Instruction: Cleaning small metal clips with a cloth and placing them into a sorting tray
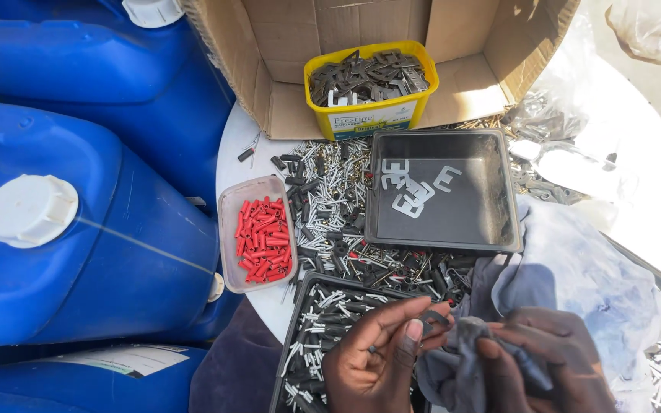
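Left hand low in view, fingers pinched shut on a small dark metal clip; right hand beside it, fingers closed around a bunched grey cloth that touches the clip. Both held just this side of the black tray, which carries a few pale flat metal pieces. Left of that tray, a loose heap of small metal parts on the white bench and a clear tub of red sleeves; beyond it, a yellow tub of dark clips inside a cardboard box.
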